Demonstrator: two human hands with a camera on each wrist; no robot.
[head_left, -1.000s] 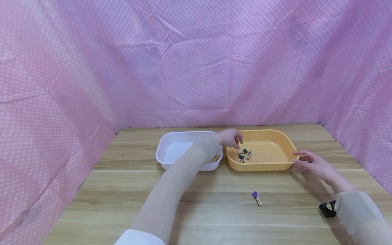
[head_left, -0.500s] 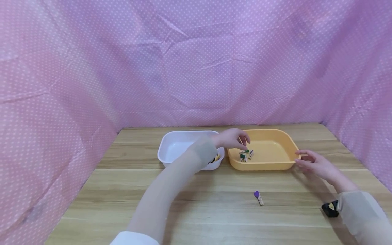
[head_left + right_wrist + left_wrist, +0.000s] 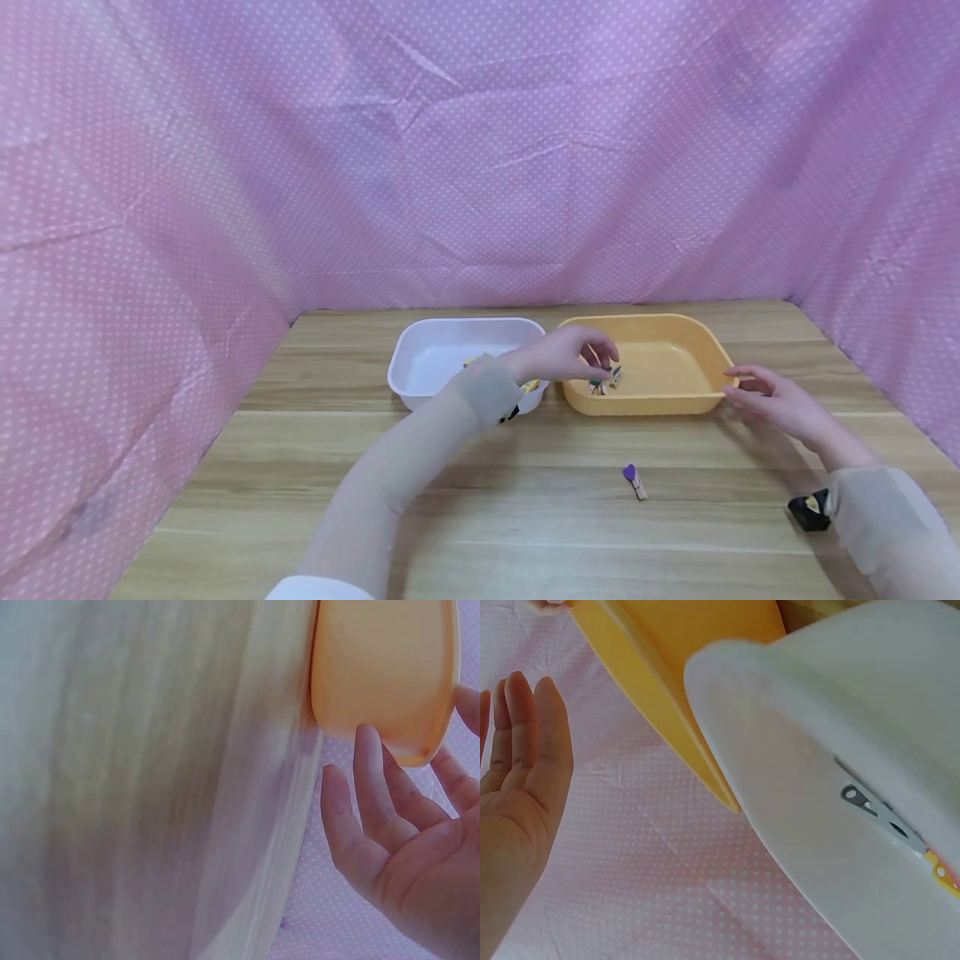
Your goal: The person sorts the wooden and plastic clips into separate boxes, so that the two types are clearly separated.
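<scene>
My left hand (image 3: 566, 354) reaches over the near left part of the orange tray (image 3: 652, 406). Its fingers curve down close above several small wooden clothespins (image 3: 597, 387), some with green hearts, and partly cover them. In the left wrist view its fingers (image 3: 523, 742) look relaxed, with nothing between them; the thumb is mostly hidden. At the tray's right end, my right hand (image 3: 772, 406) holds the rim between thumb and fingers. The right wrist view shows its other fingers (image 3: 373, 795) spread beside the tray wall.
Left of the orange tray stands a white tray (image 3: 397, 379), holding grey (image 3: 881, 814) and yellow (image 3: 945, 877) small pieces with holes. A clothespin with a purple heart (image 3: 635, 482) lies on the wooden table (image 3: 525, 517). Pink dotted cloth (image 3: 480, 167) hangs around the table.
My left hand has moved right and lowered toward the clothespins in the orange tray. My right hand has stayed at the tray's right rim.
</scene>
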